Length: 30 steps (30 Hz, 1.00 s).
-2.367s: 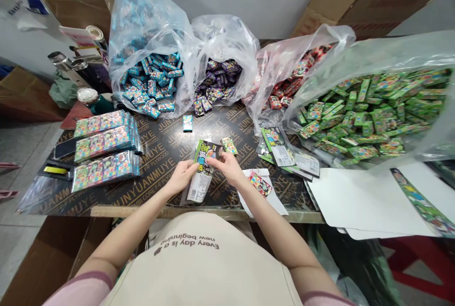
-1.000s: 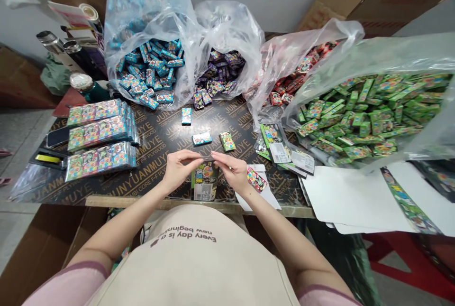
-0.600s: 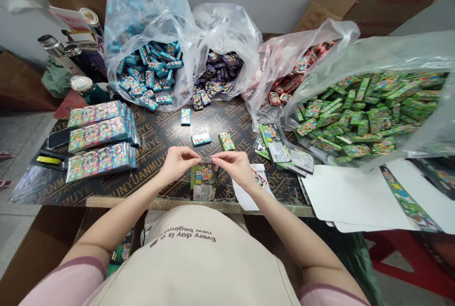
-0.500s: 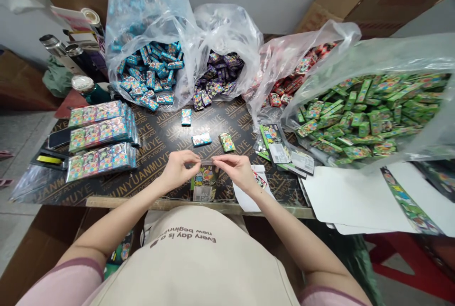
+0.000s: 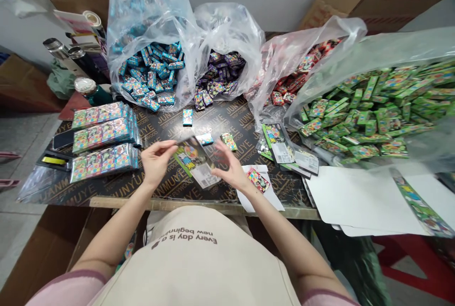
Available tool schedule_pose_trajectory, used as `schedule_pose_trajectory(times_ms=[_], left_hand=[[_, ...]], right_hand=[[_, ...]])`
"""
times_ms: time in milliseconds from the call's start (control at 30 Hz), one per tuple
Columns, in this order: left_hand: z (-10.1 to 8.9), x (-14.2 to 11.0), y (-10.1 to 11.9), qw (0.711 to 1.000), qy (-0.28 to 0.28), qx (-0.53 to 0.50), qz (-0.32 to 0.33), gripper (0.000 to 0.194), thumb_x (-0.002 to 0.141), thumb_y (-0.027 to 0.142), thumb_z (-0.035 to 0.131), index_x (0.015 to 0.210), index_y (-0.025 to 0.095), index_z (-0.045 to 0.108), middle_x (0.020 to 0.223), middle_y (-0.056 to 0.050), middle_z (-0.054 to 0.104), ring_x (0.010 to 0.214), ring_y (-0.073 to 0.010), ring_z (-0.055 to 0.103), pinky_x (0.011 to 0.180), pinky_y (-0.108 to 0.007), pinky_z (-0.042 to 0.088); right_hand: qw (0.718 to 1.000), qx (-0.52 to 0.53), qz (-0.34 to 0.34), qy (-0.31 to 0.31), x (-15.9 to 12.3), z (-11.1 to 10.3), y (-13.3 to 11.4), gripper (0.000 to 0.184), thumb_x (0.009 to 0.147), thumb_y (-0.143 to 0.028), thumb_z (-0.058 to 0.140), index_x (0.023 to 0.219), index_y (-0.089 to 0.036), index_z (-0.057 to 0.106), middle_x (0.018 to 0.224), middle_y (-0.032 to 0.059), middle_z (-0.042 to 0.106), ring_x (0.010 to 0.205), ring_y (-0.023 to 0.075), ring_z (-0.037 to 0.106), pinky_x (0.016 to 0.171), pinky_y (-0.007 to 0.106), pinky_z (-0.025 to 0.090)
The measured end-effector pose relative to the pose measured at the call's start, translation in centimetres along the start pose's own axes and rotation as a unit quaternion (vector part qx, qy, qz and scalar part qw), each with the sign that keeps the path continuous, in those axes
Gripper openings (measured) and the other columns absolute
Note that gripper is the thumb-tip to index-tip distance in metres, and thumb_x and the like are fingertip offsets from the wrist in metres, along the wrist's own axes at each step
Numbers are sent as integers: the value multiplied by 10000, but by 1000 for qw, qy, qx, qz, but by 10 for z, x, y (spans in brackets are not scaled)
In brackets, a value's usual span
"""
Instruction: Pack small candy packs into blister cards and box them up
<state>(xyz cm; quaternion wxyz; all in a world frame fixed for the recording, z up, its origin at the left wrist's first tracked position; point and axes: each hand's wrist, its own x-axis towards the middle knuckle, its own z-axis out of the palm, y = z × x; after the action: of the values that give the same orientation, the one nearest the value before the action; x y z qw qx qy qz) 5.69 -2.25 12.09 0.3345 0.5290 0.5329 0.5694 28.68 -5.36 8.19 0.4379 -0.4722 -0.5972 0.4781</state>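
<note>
Forearms angle in from the lower corners. The left hand (image 5: 155, 161), left of centre, pinches the printed packet (image 5: 194, 161) by its upper-left corner; the packet slants at mid-frame. The right hand (image 5: 230, 168), blurred, spreads its fingers apart at the packet's right edge; I cannot tell whether it touches. Beneath lies a dark lettered tabletop (image 5: 163, 130). A blue-filled bag (image 5: 149, 12) stands upper left, a cardboard box (image 5: 76, 0) beyond; grey floor (image 5: 21, 140) shows far left.
</note>
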Motion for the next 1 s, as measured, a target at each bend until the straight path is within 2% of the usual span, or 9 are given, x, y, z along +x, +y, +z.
schedule_pose_trajectory(times_ms=[67, 167, 300, 367, 500, 600, 700, 867, 1000], left_hand=[[-16, 1, -15, 996, 64, 8, -57, 203, 700, 281, 743, 835, 136, 699, 834, -56, 726, 748, -151, 673, 752, -307, 560], [-41, -9, -42, 986, 38, 94, -129, 258, 693, 318, 728, 860, 132, 662, 807, -59, 700, 732, -180, 663, 732, -353, 565], [-53, -27, -55, 945, -25, 325, -5, 312, 754, 283, 656, 1041, 170, 614, 1110, -117, 640, 1084, -267, 590, 964, -472, 467], [-42, -29, -51, 910, -111, 392, 83, 336, 786, 260, 627, 1109, 178, 589, 1227, -133, 583, 1213, -286, 502, 1060, -512, 364], [3, -17, -51, 821, -314, 446, 169, 570, 753, 367, 686, 1260, 180, 504, 1381, -164, 470, 1338, -328, 362, 1130, -562, 190], [38, 1, -62, 796, -355, 463, 163, 870, 703, 502, 700, 1403, 142, 329, 1452, -209, 362, 1367, -351, 300, 1128, -571, 149], [52, 12, -70, 777, -379, 478, 155, 908, 710, 464, 684, 1438, 128, 258, 1365, -202, 444, 1289, -333, 390, 1116, -549, 167], [21, 4, -71, 751, -397, 512, 127, 927, 645, 393, 697, 1429, 114, 291, 1207, -161, 511, 1117, -313, 470, 975, -433, 362], [-10, -7, -73, 753, -386, 524, 96, 881, 644, 349, 685, 1415, 142, 313, 1217, -157, 509, 1121, -313, 464, 955, -428, 366]], right_hand=[[997, 17, 38, -59, 0, 5, 16, 725, 737, -463, 706, 1369, -232, 435, 1284, 108, 571, 1095, 240, 598, 913, 380, 493], [991, -66, 43, -106, 13, 7, 33, 570, 811, -453, 614, 1313, -204, 506, 1103, 89, 642, 975, 228, 616, 869, 396, 493], [936, -352, 1, 2, 56, 3, 36, 711, 713, -512, 706, 1305, -160, 531, 1222, 184, 556, 1135, 339, 498, 975, 508, 376], [906, -422, -9, 31, 80, 3, 34, 659, 772, -501, 650, 1313, -148, 521, 1327, 215, 481, 1215, 362, 438, 998, 519, 340], [874, -479, -55, -65, 114, 2, 34, 452, 852, -172, 508, 1304, -179, 519, 1399, 169, 445, 1269, 311, 418, 994, 476, 344], [856, -493, -31, -153, 126, -8, 37, 568, 776, -9, 467, 1311, -195, 509, 1357, 142, 497, 1225, 274, 473, 963, 424, 376], [852, -480, -37, -204, 125, -18, 43, 560, 759, -49, 557, 1300, -190, 516, 1277, 131, 549, 1157, 256, 521, 927, 358, 402], [854, -482, -66, -184, 105, -20, 55, 396, 801, -273, 663, 1167, -141, 585, 1026, 124, 624, 1022, 258, 567, 864, 337, 428], [861, -478, -62, -162, 92, -9, 54, 386, 786, -326, 684, 1113, -144, 592, 1036, 149, 624, 1003, 276, 582, 855, 360, 442]])
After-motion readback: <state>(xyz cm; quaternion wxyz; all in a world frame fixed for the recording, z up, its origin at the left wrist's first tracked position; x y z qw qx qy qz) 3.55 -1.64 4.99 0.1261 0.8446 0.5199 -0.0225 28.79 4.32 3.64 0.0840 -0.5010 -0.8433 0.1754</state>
